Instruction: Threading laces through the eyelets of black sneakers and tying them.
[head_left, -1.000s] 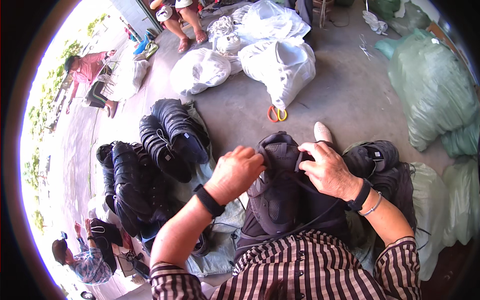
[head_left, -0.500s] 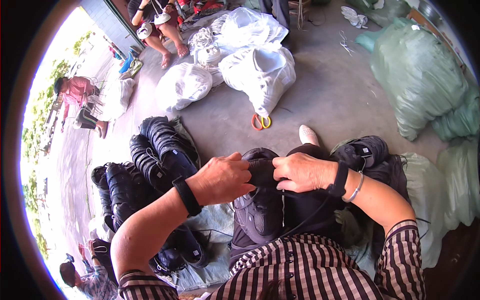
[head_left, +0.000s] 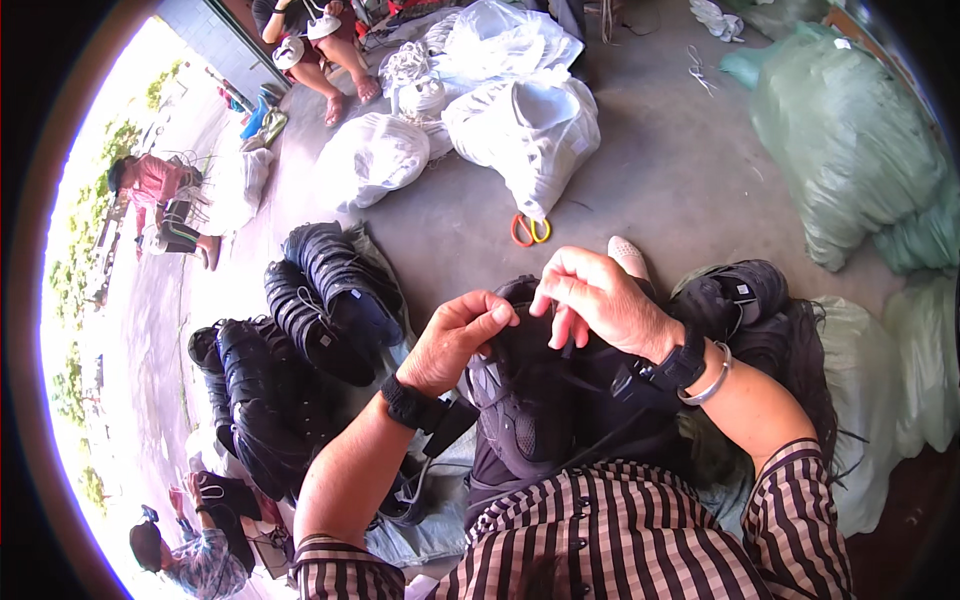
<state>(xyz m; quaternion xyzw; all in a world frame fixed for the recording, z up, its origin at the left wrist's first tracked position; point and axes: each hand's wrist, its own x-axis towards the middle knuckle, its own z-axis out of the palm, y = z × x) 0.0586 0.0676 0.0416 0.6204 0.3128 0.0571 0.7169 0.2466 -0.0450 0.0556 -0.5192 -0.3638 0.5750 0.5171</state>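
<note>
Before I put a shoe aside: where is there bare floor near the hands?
Widest: the floor between the nearest white sack, big green sack and white shoe, ahead of the right hand. Narrower: between the left shoe rows and that white sack. Crowded: left, those rows; right, the shoe pile and pale sacks; below the left hand, a grey shoe.

Strong daylight enters from nine to ten o'clock, bleaching the pavement [head_left: 140,340]; the white bag [head_left: 530,140] at twelve glares. The dark shoe [head_left: 522,432] toward six shows readable mesh, while the black shoes [head_left: 258,385] at eight lose detail in shadow. Fisheye bending grows toward the rim, purple-fringed at nine, with black corners.
</note>
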